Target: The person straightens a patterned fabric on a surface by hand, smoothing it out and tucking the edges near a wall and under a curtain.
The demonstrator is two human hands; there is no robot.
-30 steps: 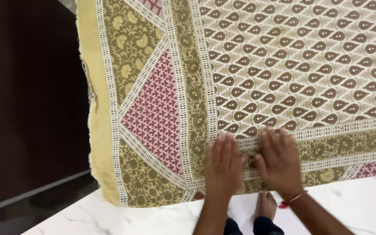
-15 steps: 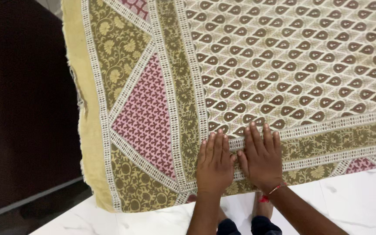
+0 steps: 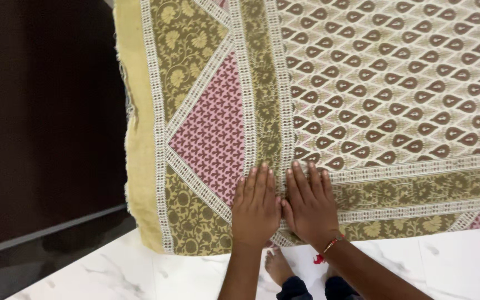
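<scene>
Two bare hands press flat, side by side with fingers spread, on a patterned cloth (image 3: 362, 100) spread over a white marble floor (image 3: 462, 261). The left hand (image 3: 255, 208) and right hand (image 3: 309, 208) rest near the cloth's lower olive border, gripping nothing. A red thread (image 3: 329, 247) circles the right wrist.

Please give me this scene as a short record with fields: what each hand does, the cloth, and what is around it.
left hand: flat, palm down, fingers together, pressing on the patterned cloth near its lower border
right hand: flat beside the left one, thumbs nearly touching, a red thread bracelet on the wrist
cloth: olive floral border, pink triangle panel, cream field with maroon leaf shapes, pale yellow edge at left
floor: white marble tiles
below the hands: bare feet
left side: dark panel
</scene>
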